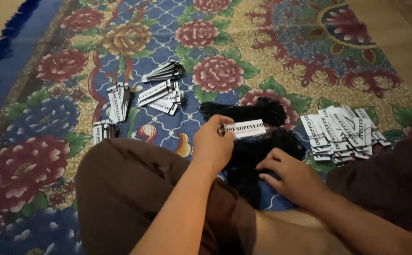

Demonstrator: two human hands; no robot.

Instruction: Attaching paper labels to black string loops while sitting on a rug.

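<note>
1. While the person sat on the flowered rug (121, 38), the left hand (211, 145) was closed in a pinch on one white paper tag (246, 129), gripping its left end so that the printed strip stood out level to the right.
2. The right hand (295, 178) lay loosely curled, holding nothing, its fingertips (268, 166) resting on the heap of black strings (258, 141) just below and to the right of the held tag.
3. To do this step well, I judged that the tag should be kept pinched near its end and held steady, so that the other hand could draw out a single string rather than a tangle.
4. The held tag sat above the black heap, close to both hands and between them.
5. A loose pile of plain tags (343, 134) lay to the right, near the right hand but apart from it.
6. Small bundles of finished tags (161, 94) lay farther off on the rug, up and to the left, well apart from either hand.
</note>
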